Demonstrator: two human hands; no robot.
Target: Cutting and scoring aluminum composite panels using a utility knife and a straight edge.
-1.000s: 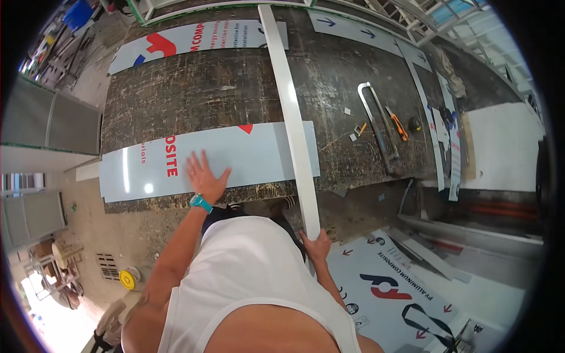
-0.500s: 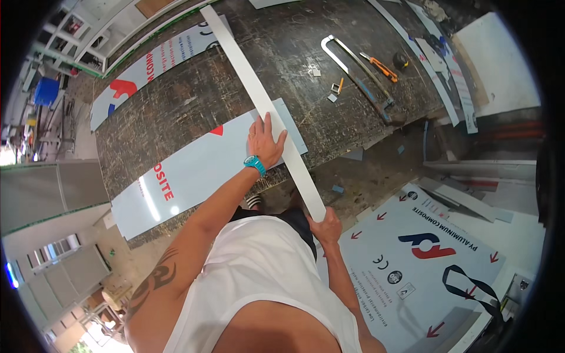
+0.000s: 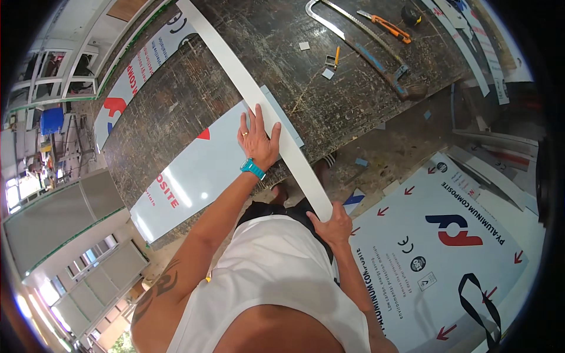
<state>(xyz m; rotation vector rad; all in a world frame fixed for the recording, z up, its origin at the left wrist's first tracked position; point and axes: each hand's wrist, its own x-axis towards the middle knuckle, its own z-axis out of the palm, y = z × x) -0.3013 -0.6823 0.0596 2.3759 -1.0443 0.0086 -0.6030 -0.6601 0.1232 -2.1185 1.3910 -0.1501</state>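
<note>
A long white strip [image 3: 247, 88] lies diagonally across a dark, worn workbench [image 3: 276, 47] and over a pale blue-white panel [image 3: 200, 170] with red markings. My left hand [image 3: 258, 140], wearing a teal wristband and a ring, rests flat with fingers spread on the panel, against the strip's left edge. My right hand [image 3: 334, 226] grips the strip's near end, which overhangs the bench's front edge.
A handsaw [image 3: 365, 50], an orange utility knife [image 3: 385, 26] and small offcuts [image 3: 328, 67] lie on the bench's far right. More printed panels [image 3: 447, 247] cover the floor to the right. Another panel [image 3: 132, 88] leans along the bench's left side.
My view has swung, so the bench now sits higher and tilted. My left hand slid from the panel's lower edge rightward to the strip. My right hand stays on the strip's end.
</note>
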